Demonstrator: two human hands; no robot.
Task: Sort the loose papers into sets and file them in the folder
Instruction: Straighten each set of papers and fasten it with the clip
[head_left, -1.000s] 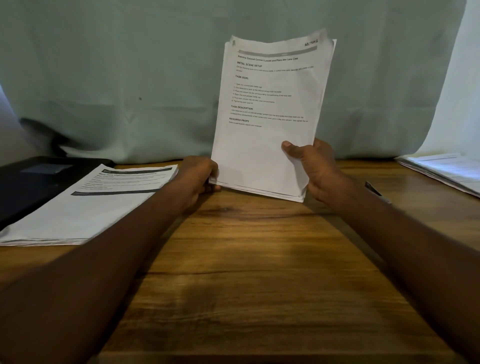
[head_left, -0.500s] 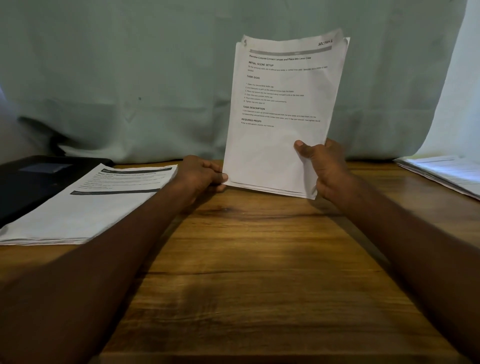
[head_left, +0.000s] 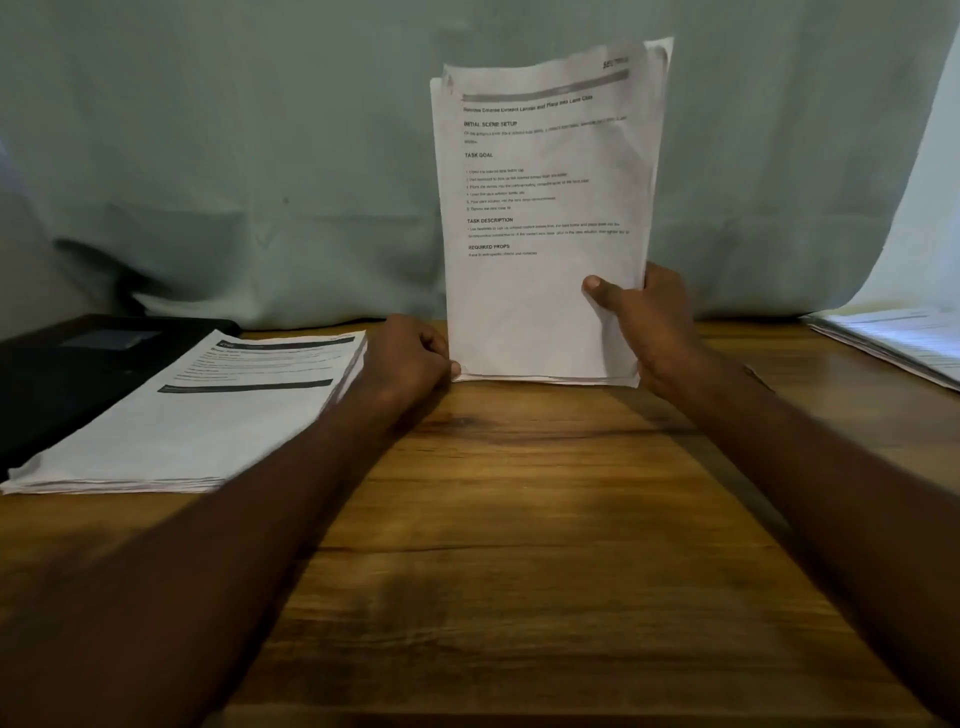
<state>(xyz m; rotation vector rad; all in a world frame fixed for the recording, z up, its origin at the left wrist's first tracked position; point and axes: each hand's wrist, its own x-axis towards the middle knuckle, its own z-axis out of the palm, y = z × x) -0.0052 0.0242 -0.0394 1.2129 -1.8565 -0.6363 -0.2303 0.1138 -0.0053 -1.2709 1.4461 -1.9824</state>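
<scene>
Papers (head_left: 545, 291) stand upright as one sheaf, bottom edge resting on the table (head_left: 519, 545) near the middle of its far edge. I read printed headings on the front sheet; the top corners of the sheets behind it fan out slightly to the right. My right hand (head_left: 652, 332) grips the sheaf at its lower right side, thumb pressed across the front sheet and fingers curled behind. My left hand (head_left: 410, 358) sits at the lower left corner of the sheaf, fingers curled, thumb tip touching the bottom edge; I cannot tell whether it actually pinches the sheets. Both forearms reach in from the near edge of the table.

A second stack of papers (head_left: 208, 415) lies flat toward the left edge, just beside my left hand, with dark bars printed across its top sheet. Its far left part overlaps a black folder (head_left: 78, 374) lying at the far left corner. A third stack of papers (head_left: 904, 343) lies flat at the far right corner, partly cut off by the frame. A pale green cloth backdrop (head_left: 260, 156) hangs behind the far edge.
</scene>
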